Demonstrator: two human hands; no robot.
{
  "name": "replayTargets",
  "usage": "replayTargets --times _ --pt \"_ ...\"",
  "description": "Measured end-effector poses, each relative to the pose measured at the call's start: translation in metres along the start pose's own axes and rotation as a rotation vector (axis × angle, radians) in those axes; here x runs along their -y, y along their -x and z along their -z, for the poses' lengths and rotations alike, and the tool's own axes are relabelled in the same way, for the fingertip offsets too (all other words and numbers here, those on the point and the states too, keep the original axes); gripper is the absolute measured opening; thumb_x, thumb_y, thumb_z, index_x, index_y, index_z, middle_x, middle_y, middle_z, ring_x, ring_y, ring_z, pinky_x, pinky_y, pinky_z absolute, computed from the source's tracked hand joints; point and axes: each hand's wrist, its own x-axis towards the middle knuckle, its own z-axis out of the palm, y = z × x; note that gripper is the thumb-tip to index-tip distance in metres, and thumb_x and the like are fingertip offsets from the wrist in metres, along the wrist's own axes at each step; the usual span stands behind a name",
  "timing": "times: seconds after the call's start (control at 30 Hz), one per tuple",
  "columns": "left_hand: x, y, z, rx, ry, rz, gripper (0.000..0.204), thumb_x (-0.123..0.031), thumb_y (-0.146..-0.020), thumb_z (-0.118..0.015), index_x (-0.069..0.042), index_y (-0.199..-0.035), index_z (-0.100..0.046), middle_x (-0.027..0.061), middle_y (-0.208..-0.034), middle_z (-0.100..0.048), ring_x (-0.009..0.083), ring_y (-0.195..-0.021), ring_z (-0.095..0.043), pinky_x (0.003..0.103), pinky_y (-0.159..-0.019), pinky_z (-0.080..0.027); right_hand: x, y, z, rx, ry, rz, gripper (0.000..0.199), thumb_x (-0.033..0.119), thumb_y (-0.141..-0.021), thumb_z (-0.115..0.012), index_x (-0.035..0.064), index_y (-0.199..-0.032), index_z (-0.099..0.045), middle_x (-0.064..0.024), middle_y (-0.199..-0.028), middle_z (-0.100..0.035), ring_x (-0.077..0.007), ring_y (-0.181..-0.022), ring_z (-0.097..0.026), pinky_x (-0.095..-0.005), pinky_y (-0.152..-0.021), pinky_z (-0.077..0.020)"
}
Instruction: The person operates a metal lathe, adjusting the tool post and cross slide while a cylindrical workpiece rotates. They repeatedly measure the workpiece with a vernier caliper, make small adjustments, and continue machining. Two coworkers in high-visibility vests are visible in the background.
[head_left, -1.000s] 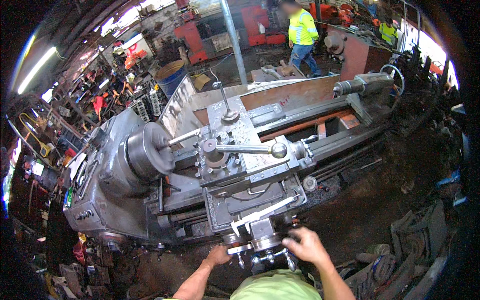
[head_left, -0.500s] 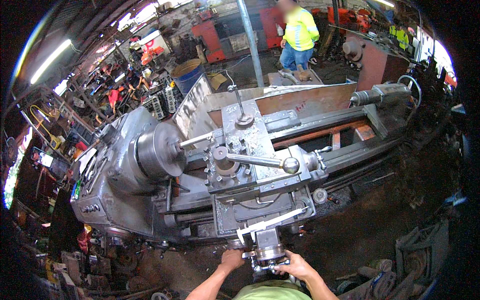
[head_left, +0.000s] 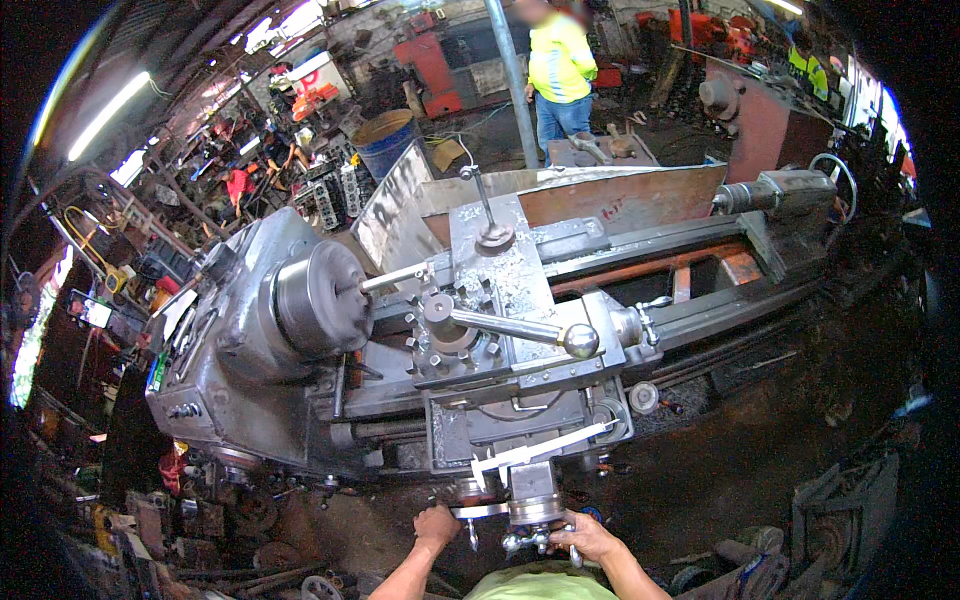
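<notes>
A big grey metal lathe point(head_left: 300, 330) fills the middle of the view. Its carriage point(head_left: 520, 390) faces me, with a round hand crank point(head_left: 535, 515) at the near end. My left hand point(head_left: 436, 524) grips the left arm of that crank. My right hand point(head_left: 590, 538) holds its right handle. A vernier caliper point(head_left: 540, 452) lies across the carriage just above the crank. A long lever with a ball knob point(head_left: 580, 341) sticks out over the tool post. A thin metal rod point(head_left: 395, 277) projects from the chuck point(head_left: 320, 300).
The tailstock point(head_left: 775, 195) sits at the right end of the bed. A person in a yellow vest point(head_left: 560, 65) stands behind the lathe beside a steel post point(head_left: 510, 80). A blue drum point(head_left: 385, 140) and engine parts lie at the back left. Scrap metal point(head_left: 840, 510) crowds the dirt floor.
The view has shifted, so the lathe sits higher and my hands lower. My right hand has come down onto the crank's right handle; my left hand stays on the crank.
</notes>
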Motion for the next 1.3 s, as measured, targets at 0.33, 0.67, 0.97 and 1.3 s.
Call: replayTargets --times 0.33,0.67,0.97,1.3 --pt "0.006 0.006 0.016 0.063 0.131 0.019 0.039 -0.029 -0.082 -0.06 -0.004 -0.112 -0.067 0.0224 -0.111 -0.066 0.0392 -0.107 -0.063 0.047 -0.093 -0.05 -0.002 0.007 0.023 -0.009 0.143 -0.009 0.063 0.018 -0.085 -0.074 -0.0007 -0.139 -0.046 -0.0096 -0.114 -0.065 -0.0154 -0.097 -0.062 -0.0307 -0.085 -0.0505" --pt "0.006 0.004 0.019 0.157 0.136 0.029 0.046 -0.028 -0.084 -0.057 -0.001 -0.121 -0.059 0.027 -0.125 -0.058 0.0399 -0.12 -0.055 0.046 -0.103 -0.043 -0.042 0.055 0.092 -0.531 0.241 -0.249 0.061 0.024 -0.084 -0.073 -0.0031 -0.134 -0.051 -0.0156 -0.11 -0.068 -0.0243 -0.095 -0.067 -0.0341 -0.082 -0.0523" --pt "0.015 -0.005 0.006 0.113 0.211 0.066 0.046 -0.027 -0.083 -0.056 0.0 -0.119 -0.06 0.0272 -0.123 -0.06 0.0409 -0.117 -0.057 0.046 -0.1 -0.046 -0.148 0.117 0.153 -0.853 0.551 -0.467 0.063 0.028 -0.074 -0.081 -0.0129 -0.116 -0.06 -0.024 -0.113 -0.066 -0.0307 -0.106 -0.064 -0.038 -0.091 -0.0486" --pt "0.018 -0.009 0.0 0.154 0.221 0.085 0.049 -0.032 -0.083 -0.059 -0.001 -0.122 -0.059 0.027 -0.125 -0.058 0.0399 -0.119 -0.056 0.046 -0.101 -0.045 -0.171 0.121 0.152 -0.9 0.582 -0.699 0.065 0.031 -0.073 -0.081 -0.0147 -0.115 -0.06 -0.0275 -0.117 -0.063 -0.0331 -0.11 -0.062 -0.0379 -0.094 -0.0479"
